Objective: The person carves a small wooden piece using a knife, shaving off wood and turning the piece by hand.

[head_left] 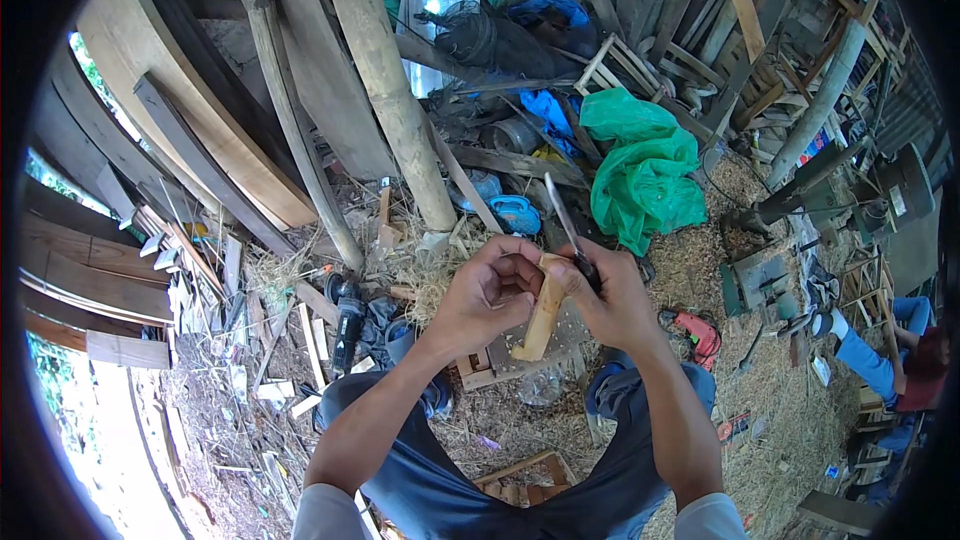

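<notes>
My right hand [612, 295] is wrapped round the dark handle of a knife [563, 215], its blade pointing up and away from me. The thumb of that hand presses on a pale carved piece of wood [541, 322], which hangs slanted between my hands with a small hooked lower end. My left hand [488, 292] is curled, its fingertips against the upper part of the wood. Exactly how the left fingers grip it is partly hidden. Below the wood is a low wooden block or stand [500, 360], between my knees.
A black angle grinder [347, 325] lies left of my leg; a red power drill [695, 337] lies to the right. Ahead are a green plastic bag [645, 170] and a leaning pole [390, 80]. Boards lean at left. Another person [900, 360] sits far right. Shavings cover the ground.
</notes>
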Demonstrator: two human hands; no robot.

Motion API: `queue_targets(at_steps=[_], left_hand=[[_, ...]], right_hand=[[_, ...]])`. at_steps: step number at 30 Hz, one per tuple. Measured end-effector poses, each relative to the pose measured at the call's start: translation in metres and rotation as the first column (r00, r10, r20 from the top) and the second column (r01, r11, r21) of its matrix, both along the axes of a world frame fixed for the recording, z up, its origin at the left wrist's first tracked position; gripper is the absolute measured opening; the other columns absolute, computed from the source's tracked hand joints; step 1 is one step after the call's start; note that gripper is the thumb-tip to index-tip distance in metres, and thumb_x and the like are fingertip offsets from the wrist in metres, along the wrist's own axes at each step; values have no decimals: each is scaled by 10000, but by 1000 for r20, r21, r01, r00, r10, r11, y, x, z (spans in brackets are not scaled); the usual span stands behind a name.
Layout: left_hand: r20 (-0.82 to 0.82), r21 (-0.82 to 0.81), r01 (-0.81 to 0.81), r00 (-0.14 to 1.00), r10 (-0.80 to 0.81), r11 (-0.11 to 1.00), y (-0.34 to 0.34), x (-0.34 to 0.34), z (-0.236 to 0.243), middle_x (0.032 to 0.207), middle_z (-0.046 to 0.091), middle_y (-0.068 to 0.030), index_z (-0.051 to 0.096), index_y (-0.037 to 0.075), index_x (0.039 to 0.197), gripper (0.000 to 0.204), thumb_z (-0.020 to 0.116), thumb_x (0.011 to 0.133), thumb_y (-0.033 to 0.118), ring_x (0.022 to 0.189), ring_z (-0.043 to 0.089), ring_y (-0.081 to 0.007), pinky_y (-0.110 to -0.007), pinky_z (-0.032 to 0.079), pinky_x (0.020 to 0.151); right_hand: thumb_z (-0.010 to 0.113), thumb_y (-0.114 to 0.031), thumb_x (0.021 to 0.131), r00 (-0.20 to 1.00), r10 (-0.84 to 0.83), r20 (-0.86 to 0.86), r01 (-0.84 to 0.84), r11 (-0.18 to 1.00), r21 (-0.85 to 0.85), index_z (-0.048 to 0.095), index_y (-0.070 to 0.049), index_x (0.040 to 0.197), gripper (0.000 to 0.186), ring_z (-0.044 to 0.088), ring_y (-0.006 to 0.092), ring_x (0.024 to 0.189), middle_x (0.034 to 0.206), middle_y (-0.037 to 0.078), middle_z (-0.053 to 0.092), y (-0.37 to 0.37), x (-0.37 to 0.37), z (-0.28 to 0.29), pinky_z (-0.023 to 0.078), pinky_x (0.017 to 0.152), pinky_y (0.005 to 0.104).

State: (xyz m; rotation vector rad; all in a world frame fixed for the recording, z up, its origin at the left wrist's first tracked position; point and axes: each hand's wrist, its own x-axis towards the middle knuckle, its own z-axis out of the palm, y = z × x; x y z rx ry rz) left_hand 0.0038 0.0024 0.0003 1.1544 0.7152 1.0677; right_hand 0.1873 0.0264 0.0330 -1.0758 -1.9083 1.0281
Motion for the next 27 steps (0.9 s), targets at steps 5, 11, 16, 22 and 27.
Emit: queue_targets(at_steps=[5,11,16,22,27], left_hand=[[-75,45,-27,997,31,999,0,-2,-3,925,536,-49,403,41,1141,428,564,760,-68,874,534,-116,-272,434,808],[-93,-15,-82,992,80,997,-1,3,-2,901,544,-31,410,56,1053,388,601,743,-75,822,554,-94,-244,457,775],[-6,-98,-74,997,74,992,-1,4,-2,888,539,-26,395,78,1007,390,602,724,-93,811,547,-84,-230,446,739],[33,-175,-62,997,68,983,1,3,1,853,535,-18,382,89,986,395,641,727,-59,801,537,-73,-219,441,701],[13,-118,-120,992,122,986,3,4,3,842,530,-6,380,86,977,366,621,737,-48,795,527,-59,-210,436,717]], right_hand=[[575,-219,880,999,17,47,-16,1000,-16,615,16,922,242,526,255,512,703,159,593,-1,-1,4,409,503,326],[558,-220,890,998,58,-27,-58,998,9,594,23,914,247,521,258,518,681,158,583,1,-3,-6,409,511,323],[539,-249,911,994,90,-68,-95,993,-66,571,29,933,282,502,207,559,698,150,586,1,-1,-8,415,553,318],[538,-349,917,977,151,-148,-170,978,-124,570,2,925,352,465,60,651,704,11,570,6,0,-12,393,573,252],[530,-329,919,987,125,-101,-138,982,-132,568,14,928,345,445,94,610,681,57,562,10,-1,-16,385,549,276]])
